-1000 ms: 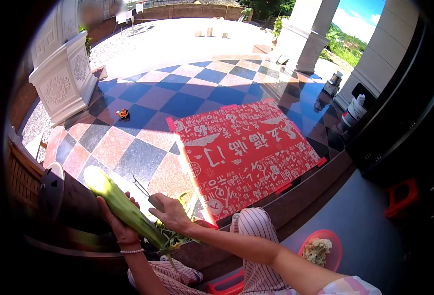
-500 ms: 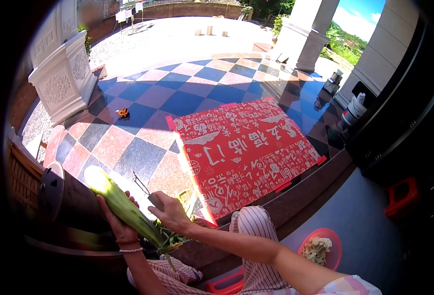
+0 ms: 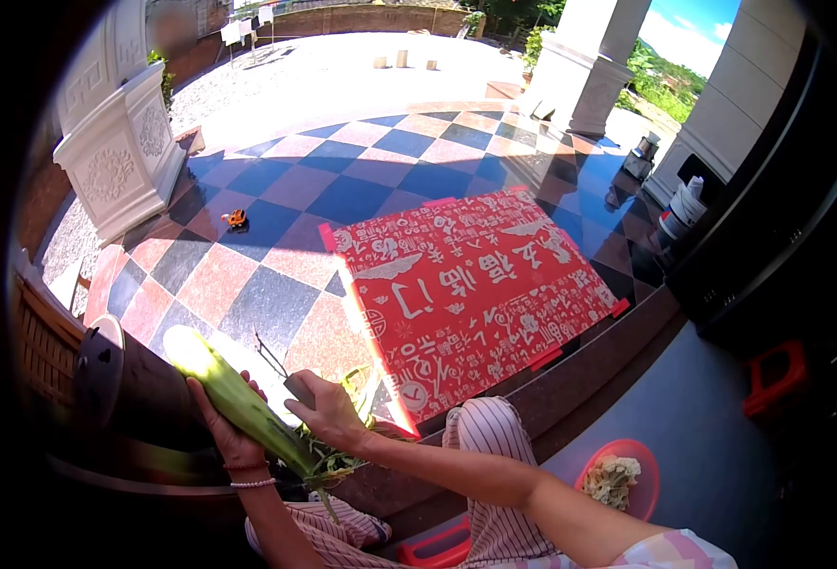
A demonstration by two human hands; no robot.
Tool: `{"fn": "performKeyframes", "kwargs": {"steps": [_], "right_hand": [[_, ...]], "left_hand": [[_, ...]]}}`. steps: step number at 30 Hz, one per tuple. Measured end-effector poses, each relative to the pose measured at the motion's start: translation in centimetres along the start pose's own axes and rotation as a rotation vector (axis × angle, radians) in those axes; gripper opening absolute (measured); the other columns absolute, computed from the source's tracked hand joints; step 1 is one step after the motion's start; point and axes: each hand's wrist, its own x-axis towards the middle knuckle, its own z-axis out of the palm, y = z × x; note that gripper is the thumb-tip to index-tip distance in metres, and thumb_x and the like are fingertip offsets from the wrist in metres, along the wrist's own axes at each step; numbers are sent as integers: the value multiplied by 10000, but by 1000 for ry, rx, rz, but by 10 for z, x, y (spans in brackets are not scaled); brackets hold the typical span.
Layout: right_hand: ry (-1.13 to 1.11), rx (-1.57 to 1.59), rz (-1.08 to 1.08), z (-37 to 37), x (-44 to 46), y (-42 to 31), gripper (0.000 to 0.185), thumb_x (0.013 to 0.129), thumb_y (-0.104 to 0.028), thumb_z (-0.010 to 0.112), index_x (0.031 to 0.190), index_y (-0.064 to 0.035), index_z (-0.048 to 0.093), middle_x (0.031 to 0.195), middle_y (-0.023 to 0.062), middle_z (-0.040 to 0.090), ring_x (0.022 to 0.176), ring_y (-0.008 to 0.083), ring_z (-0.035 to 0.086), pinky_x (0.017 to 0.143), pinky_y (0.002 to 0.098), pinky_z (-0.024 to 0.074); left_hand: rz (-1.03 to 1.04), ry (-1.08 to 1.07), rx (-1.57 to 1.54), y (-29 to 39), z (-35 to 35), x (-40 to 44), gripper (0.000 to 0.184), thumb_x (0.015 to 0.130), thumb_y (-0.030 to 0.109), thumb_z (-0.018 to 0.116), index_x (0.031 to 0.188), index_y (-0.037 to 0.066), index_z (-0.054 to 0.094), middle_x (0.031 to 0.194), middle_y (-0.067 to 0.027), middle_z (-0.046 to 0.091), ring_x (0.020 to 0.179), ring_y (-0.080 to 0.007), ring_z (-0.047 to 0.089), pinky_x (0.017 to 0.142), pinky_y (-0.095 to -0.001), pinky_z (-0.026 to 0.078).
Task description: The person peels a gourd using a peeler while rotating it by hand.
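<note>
A long pale green vegetable (image 3: 248, 406) slants from upper left to lower right, its upper end bright in the sun. My left hand (image 3: 226, 427) is wrapped round it from below, with bracelets on the wrist. In my right hand (image 3: 329, 408) is the dark handle of a peeler (image 3: 271, 357), whose thin metal frame points up and left, just right of the vegetable and apart from it. Green peelings (image 3: 338, 465) lie in a loose heap below my right hand, around the vegetable's lower end.
A red mat (image 3: 475, 294) with pale characters lies on the checkered floor. At the lower right, a pink bowl (image 3: 650, 484) holds pale food. A red stool (image 3: 777, 379) stands at the right, a dark cylinder (image 3: 138, 384) at the left. An orange toy (image 3: 236, 219) sits farther off.
</note>
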Motion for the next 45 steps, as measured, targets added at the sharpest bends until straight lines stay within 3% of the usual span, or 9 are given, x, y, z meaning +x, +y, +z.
{"fn": "performKeyframes", "kwargs": {"steps": [35, 45], "right_hand": [[-10, -54, 0, 2, -2, 3, 264, 781, -180, 642, 931, 6, 530, 691, 154, 560, 617, 247, 554, 583, 352, 426], [-14, -50, -11, 4, -3, 4, 267, 781, -171, 639, 942, 8, 525, 731, 171, 571, 659, 281, 571, 611, 358, 436]], "left_hand": [[-22, 62, 0, -4, -1, 3, 597, 742, 599, 616, 1010, 68, 557, 874, -119, 616, 715, -222, 608, 664, -340, 520], [-29, 39, 16, -4, -5, 3, 625, 734, 603, 621, 1017, 49, 555, 901, -124, 627, 730, -228, 622, 683, -345, 526]]}}
